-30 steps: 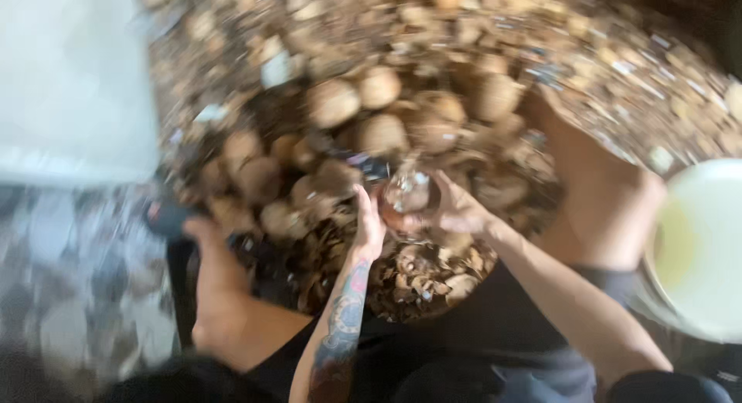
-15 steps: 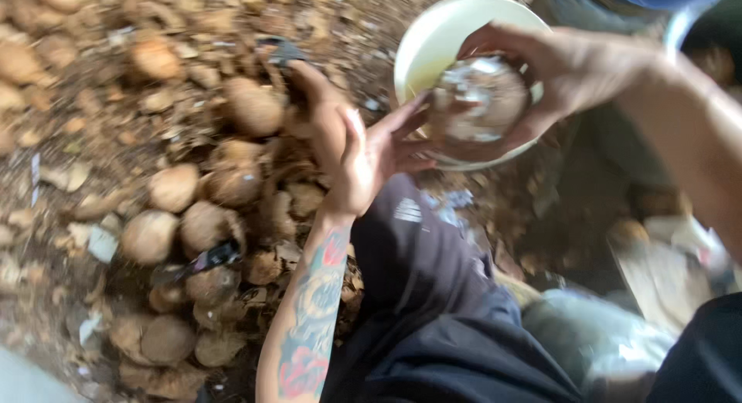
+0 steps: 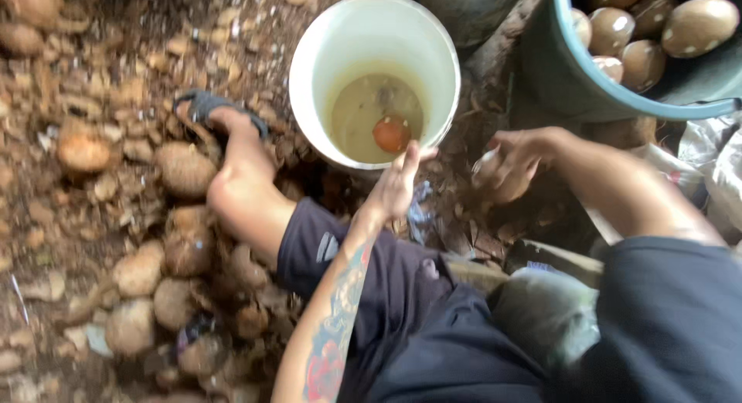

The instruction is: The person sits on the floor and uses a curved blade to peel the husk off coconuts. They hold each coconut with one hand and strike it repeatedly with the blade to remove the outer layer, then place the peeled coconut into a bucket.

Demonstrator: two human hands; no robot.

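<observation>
Coconut piece [image 3: 495,171]: right hand [image 3: 514,162] is clasped around it, just right of the white bucket [image 3: 309,78]. Only a pale sliver shows between the fingers, blurred; I can't tell if it's a half shell or a whole nut.

Left hand [image 3: 396,188]: flat, fingers extended, holding nothing. Fingertips reach the near rim of the white bucket, touching or just short, can't tell. Tattooed forearm runs down from it toward the camera.

White bucket: a shallow layer of cloudy yellowish liquid at the bottom, with one round orange-brown lump [image 3: 392,132] in it near the near wall. What the lump is can't be made out.

Teal tub [image 3: 572,86], up and right of the white bucket: holds peeled brown coconuts with pale patches. About five are visible; the tub is cut off by the top and right edges.

Left of the white bucket: the person's bare foot in a dark sandal [image 3: 209,108], then loose husked coconuts [image 3: 185,170] on a litter of husk chips and shell bits.

Below the white bucket: dark shorts and knee cover the ground. Dark shirt blocks the lower right corner. A grey sack-like thing [image 3: 541,310] beside the knee is partly hidden.
</observation>
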